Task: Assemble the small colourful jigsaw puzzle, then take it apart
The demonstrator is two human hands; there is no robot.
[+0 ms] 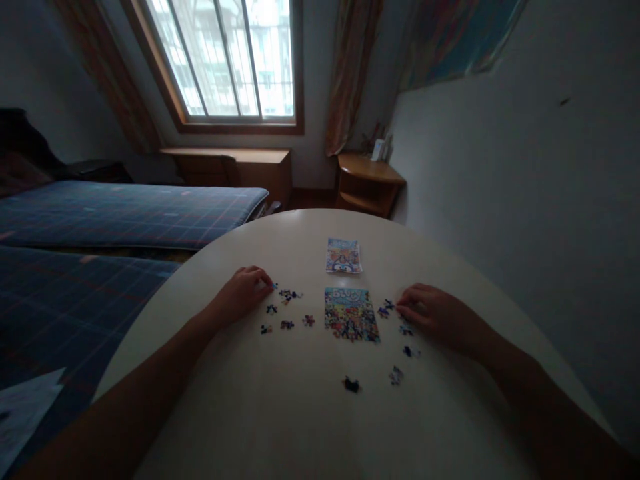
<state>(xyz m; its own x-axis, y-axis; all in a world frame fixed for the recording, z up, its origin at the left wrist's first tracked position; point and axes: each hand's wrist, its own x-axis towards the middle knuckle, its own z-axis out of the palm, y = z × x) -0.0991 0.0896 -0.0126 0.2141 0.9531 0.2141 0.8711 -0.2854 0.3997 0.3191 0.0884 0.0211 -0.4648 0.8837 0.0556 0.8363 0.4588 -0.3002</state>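
Observation:
A partly assembled jigsaw puzzle (351, 313) with "Bluey" lettering lies on the pale round table (300, 420), its lower edge uneven. My left hand (245, 292) rests left of it, fingers closed on a small puzzle piece (275, 286) that is mostly hidden. Beside those fingertips is a cluster of loose pieces (289, 295), with several more pieces (287, 325) nearer me. On the puzzle's right, my right hand (434, 313) has its fingers pinched together at the edge of a dark blue piece (389, 305). Another piece (383, 312) lies just beside that one.
Behind the puzzle lies a printed picture sheet (343, 256). Loose pieces also lie at the front, one dark (352, 385) and one greyish (396, 375). A plaid-covered bed (125, 207) stands left of the table, papers (30, 413) at lower left, and a wall (525, 187) on the right.

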